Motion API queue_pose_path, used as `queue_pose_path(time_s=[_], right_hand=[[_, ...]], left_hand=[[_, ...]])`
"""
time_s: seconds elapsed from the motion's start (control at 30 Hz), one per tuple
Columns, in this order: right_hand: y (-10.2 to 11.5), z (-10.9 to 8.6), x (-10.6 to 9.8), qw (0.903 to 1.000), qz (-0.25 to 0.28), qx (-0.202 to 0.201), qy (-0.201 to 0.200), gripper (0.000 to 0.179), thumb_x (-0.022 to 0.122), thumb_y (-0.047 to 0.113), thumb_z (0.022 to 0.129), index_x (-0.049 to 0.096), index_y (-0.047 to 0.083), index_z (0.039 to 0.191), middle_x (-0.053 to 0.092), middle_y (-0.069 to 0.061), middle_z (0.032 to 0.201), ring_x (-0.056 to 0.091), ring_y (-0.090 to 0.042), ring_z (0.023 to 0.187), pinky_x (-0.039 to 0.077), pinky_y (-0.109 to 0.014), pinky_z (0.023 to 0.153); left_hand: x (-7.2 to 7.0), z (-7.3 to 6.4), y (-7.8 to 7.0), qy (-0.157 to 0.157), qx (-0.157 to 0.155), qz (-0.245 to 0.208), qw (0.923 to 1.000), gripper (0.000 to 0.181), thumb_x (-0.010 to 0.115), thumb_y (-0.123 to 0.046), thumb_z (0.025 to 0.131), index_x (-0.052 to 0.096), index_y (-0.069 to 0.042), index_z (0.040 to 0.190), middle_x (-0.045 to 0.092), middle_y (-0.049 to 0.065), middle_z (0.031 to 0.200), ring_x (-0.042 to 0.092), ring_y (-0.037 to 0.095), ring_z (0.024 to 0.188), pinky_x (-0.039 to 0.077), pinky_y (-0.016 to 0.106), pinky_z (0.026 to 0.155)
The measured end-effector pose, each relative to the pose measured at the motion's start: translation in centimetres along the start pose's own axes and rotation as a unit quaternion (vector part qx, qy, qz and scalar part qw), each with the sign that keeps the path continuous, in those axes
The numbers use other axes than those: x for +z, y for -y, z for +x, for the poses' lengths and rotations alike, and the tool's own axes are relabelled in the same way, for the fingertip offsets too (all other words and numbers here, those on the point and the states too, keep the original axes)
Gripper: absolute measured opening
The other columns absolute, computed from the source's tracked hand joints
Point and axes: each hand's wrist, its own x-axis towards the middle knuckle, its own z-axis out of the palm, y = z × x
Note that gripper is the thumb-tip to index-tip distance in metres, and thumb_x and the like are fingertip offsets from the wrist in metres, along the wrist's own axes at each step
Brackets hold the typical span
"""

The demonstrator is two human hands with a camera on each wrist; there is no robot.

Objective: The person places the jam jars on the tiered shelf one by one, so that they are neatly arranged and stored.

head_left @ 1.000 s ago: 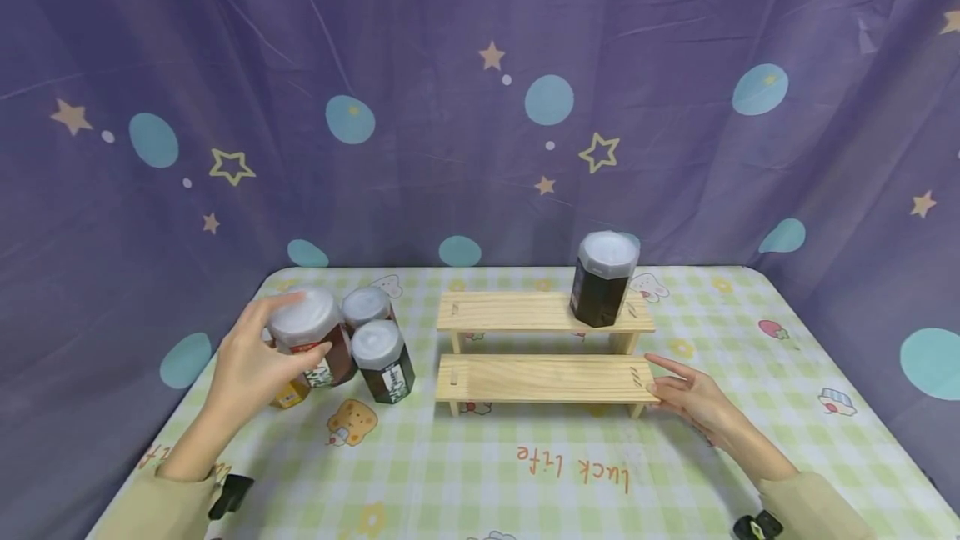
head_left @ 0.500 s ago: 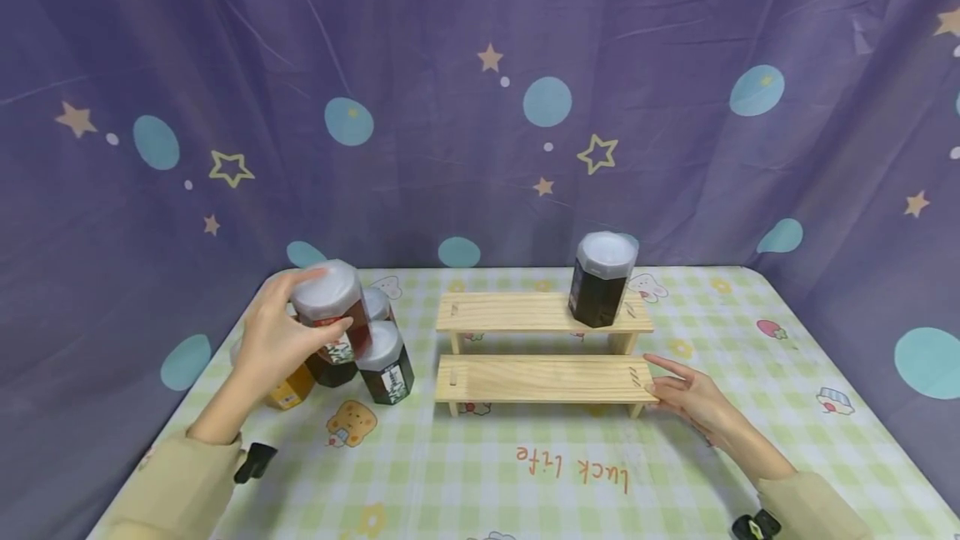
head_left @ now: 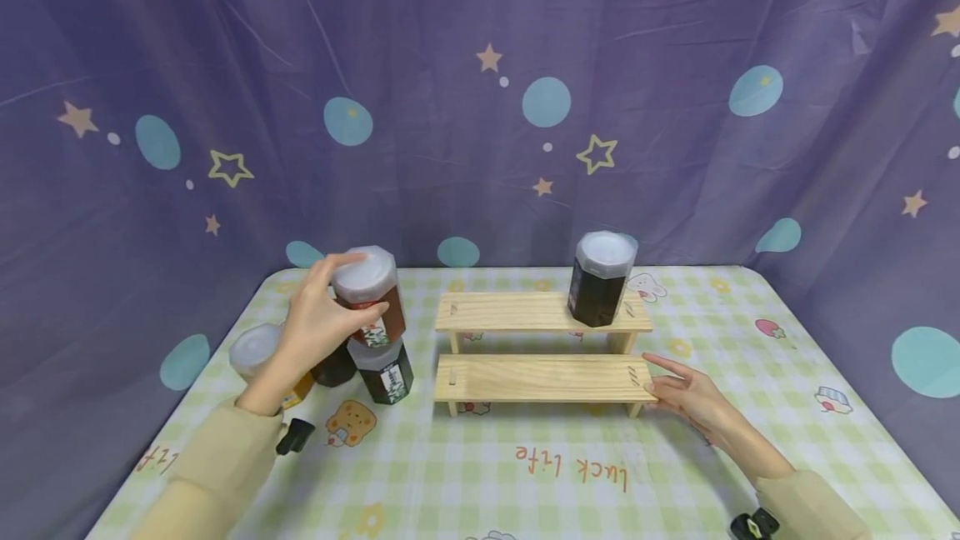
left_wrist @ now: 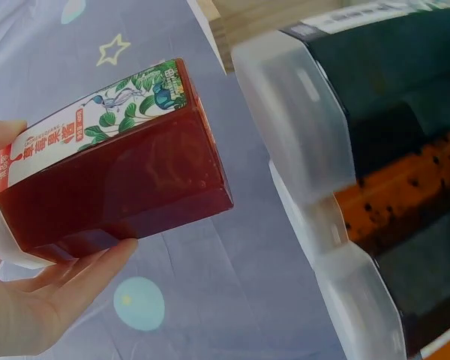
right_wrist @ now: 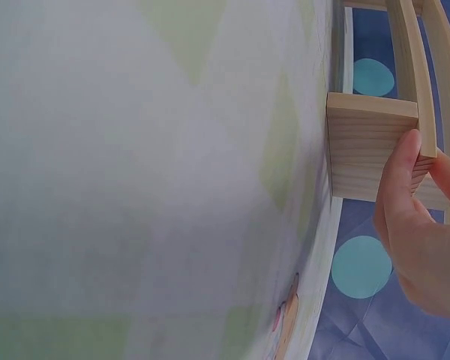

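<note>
The left hand, pinching a red jar, has moved up and toward the right hand, which pinches the shelf; carrying seems begun.

rack on table, right of grouped jars; single jar at right end of upper shelf; lower shelf in front; curtain behind.

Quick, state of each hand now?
Left hand: closed, holding the red jar.
Right hand: pinching the lower wooden shelf at its right end.
</note>
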Motion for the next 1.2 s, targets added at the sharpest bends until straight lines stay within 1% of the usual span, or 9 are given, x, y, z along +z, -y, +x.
queue_pose_path(time_s=[0.1, 0.27, 0.6, 0.87, 1.2], right_hand=[[0.0, 0.0, 0.0, 1.0, 0.003, 0.0, 0.001, 0.064, 0.056, 0.006, 0.086, 0.02, -0.004, 0.138, 0.062, -0.001, 0.092, 0.061, -0.012, 0.085, 0.049, -0.035, 0.076], [0.0, 0.0, 0.0, 1.0, 0.003, -0.001, 0.001, 0.065, 0.056, 0.006, 0.086, 0.019, -0.004, 0.138, 0.062, -0.002, 0.095, 0.061, -0.012, 0.086, 0.049, -0.035, 0.076], [0.0, 0.0, 0.0, 1.0, 0.003, 0.003, -0.001, 0.065, 0.057, 0.007, 0.085, 0.02, -0.003, 0.138, 0.062, -0.004, 0.097, 0.061, -0.012, 0.086, 0.049, -0.035, 0.077], [0.0, 0.0, 0.0, 1.0, 0.008, 0.006, -0.002, 0.066, 0.057, 0.006, 0.085, 0.019, -0.003, 0.138, 0.062, -0.003, 0.096, 0.061, -0.012, 0.086, 0.049, -0.034, 0.076], [0.1, 0.0, 0.0, 0.9999, 0.014, 0.005, -0.004, 0.064, 0.057, 0.006, 0.085, 0.021, -0.003, 0.138, 0.063, -0.002, 0.095, 0.061, -0.011, 0.085, 0.049, -0.032, 0.076]], left_hand=[[0.7, 0.4, -0.4, 0.006, 0.005, 0.004, 1.0, 0.06, 0.076, -0.022, 0.068, 0.049, -0.012, 0.12, 0.046, 0.018, 0.11, 0.051, 0.032, 0.089, 0.046, 0.044, 0.063], [2.0, 1.2, -1.1, 0.01, 0.016, -0.001, 0.9998, 0.06, 0.077, -0.021, 0.067, 0.05, -0.011, 0.119, 0.048, 0.017, 0.104, 0.051, 0.031, 0.088, 0.046, 0.044, 0.065], [4.4, 2.5, -2.9, 0.011, 0.044, -0.036, 0.9983, 0.06, 0.079, -0.02, 0.063, 0.052, -0.012, 0.116, 0.05, 0.014, 0.102, 0.052, 0.028, 0.089, 0.047, 0.042, 0.069], [6.3, 3.4, -4.0, 0.028, 0.053, -0.045, 0.9972, 0.059, 0.079, -0.022, 0.064, 0.052, -0.014, 0.116, 0.051, 0.012, 0.101, 0.053, 0.026, 0.09, 0.048, 0.041, 0.07], [8.5, 4.2, -5.4, 0.037, 0.058, -0.054, 0.9962, 0.059, 0.079, -0.024, 0.063, 0.053, -0.015, 0.115, 0.052, 0.011, 0.101, 0.054, 0.026, 0.09, 0.048, 0.04, 0.07]])
